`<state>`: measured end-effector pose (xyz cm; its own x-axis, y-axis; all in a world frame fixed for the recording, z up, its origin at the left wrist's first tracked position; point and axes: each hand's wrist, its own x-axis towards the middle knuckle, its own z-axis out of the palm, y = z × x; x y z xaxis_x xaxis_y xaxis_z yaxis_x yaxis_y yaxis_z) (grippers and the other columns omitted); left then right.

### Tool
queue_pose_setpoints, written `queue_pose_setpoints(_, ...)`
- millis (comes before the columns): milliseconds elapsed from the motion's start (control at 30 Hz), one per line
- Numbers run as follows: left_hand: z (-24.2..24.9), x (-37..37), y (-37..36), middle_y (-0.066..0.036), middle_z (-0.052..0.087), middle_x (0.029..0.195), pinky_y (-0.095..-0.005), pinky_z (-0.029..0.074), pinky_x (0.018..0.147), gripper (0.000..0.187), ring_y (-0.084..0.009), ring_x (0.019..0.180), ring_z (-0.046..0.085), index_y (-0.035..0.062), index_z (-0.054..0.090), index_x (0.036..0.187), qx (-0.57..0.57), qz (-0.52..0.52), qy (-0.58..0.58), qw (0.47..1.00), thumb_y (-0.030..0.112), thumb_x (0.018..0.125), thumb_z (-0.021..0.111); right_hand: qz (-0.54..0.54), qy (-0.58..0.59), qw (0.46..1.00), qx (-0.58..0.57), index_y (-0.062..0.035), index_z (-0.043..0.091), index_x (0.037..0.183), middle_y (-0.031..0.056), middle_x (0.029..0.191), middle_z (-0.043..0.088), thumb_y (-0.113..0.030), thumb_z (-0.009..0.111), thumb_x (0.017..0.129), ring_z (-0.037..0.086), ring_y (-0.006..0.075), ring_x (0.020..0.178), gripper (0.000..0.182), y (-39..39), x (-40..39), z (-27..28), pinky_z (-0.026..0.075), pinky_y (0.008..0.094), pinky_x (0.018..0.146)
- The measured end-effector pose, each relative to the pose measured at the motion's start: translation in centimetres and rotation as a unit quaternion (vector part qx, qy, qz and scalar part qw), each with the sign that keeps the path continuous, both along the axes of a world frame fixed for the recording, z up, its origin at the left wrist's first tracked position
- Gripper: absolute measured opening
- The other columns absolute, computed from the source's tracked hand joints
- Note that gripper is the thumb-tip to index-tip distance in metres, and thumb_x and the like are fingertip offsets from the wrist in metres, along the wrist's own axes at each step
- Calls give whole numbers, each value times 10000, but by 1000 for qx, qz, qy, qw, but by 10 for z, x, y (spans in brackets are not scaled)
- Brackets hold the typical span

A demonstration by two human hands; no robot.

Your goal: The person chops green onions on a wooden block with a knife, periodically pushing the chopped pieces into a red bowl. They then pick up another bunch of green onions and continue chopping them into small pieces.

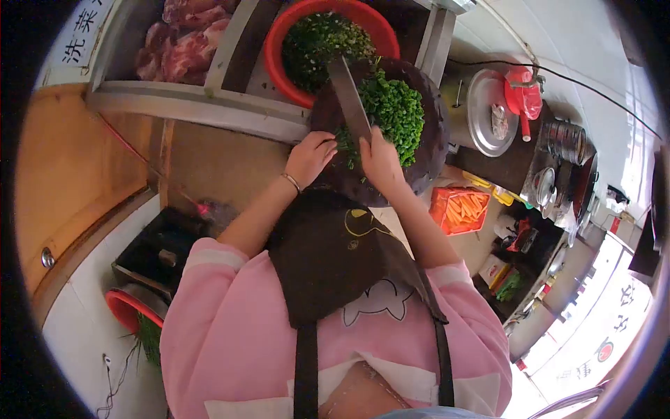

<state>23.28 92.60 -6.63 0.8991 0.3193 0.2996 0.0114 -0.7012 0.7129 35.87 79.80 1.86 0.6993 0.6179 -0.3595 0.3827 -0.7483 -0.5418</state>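
A dark round chopping board (436,129) bears a heap of chopped green stalks (394,115). My right hand (381,159) is closed round the handle of a cleaver (349,98), whose broad blade points away from me over the board, left of the heap. At the board's left edge, my left hand (311,159) has its fingers bent and pressed together beside some green pieces (343,140); they seem to hold the stalks. Behind the board, a red basin (274,52) holds more chopped greens (317,45), and the blade's tip reaches close to its rim.
Raw meat (188,49) lies in a metal sink (139,89) at the upper left. On the right stand a lidded pot (492,115), an orange crate of carrots (462,209) and stacked pans (564,140). A red bucket (122,311) is at the lower left.
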Motion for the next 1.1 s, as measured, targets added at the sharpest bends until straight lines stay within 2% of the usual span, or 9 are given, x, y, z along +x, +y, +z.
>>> queue_pose_setpoints(167,-12,-1,2,-66,629,966,-349,533,750,151,-243,906,611,41,644,913,-11,-9,-28,999,99,778,679,28,54,994,-91,-34,414,1029,287,749,614,-194,485,933,604,480,722,200,-36,-32,-5,479,566,631)
queue_pose_setpoints(333,-10,-1,2,-74,636,952,-342,531,767,116,-253,905,613,49,648,899,-5,-16,41,999,117,805,654,25,23,994,-100,-32,412,1035,269,753,628,-196,491,926,619,461,722,212,15,-24,-15,478,576,653)
queue_pose_setpoints(433,-8,7,2,-78,638,967,-348,532,769,111,-258,907,613,52,648,899,-13,-35,49,998,119,811,650,29,10,999,-15,2,441,1032,300,756,611,-193,499,921,595,492,729,232,36,0,-23,469,568,643)
queue_pose_setpoints(600,-6,28,-3,-62,637,980,-370,517,775,118,-257,919,608,69,641,886,-27,-25,37,999,131,791,673,-31,15,999,-37,-34,435,1001,295,749,611,-198,503,923,605,475,730,194,7,14,-11,471,563,632)
queue_pose_setpoints(667,12,28,2,-32,629,995,-386,479,797,139,-249,936,592,90,630,887,10,-21,-25,999,142,771,685,-35,-1,999,21,-33,442,993,291,729,608,-200,510,921,601,483,709,194,-11,13,-6,464,577,622)
queue_pose_setpoints(700,16,23,3,-8,623,1020,-387,441,816,185,-233,947,573,101,628,916,11,-15,-14,1000,149,750,696,-33,4,999,20,-33,442,993,291,729,608,-200,510,921,601,483,709,194,-15,11,-2,464,577,622)
queue_pose_setpoints(867,4,9,3,-1,636,1036,-383,442,837,193,-224,966,567,103,643,937,61,4,23,998,150,758,699,1,25,998,-54,-28,425,1002,293,706,602,-196,503,923,598,486,688,201,-34,-14,1,470,580,616)
queue_pose_setpoints(933,-2,10,2,0,644,1056,-385,447,853,196,-228,990,566,112,647,951,57,-2,29,998,162,770,701,7,23,998,-53,-24,421,1001,291,706,603,-195,504,921,600,483,685,206,-26,-17,-8,471,577,611)
queue_pose_setpoints(1100,-8,11,1,-9,646,1001,-373,455,792,140,-219,903,584,93,644,891,28,-11,-2,1000,120,760,683,3,-5,1000,-12,-12,421,985,284,706,608,-187,508,916,607,471,676,207,22,0,-33,476,567,600)
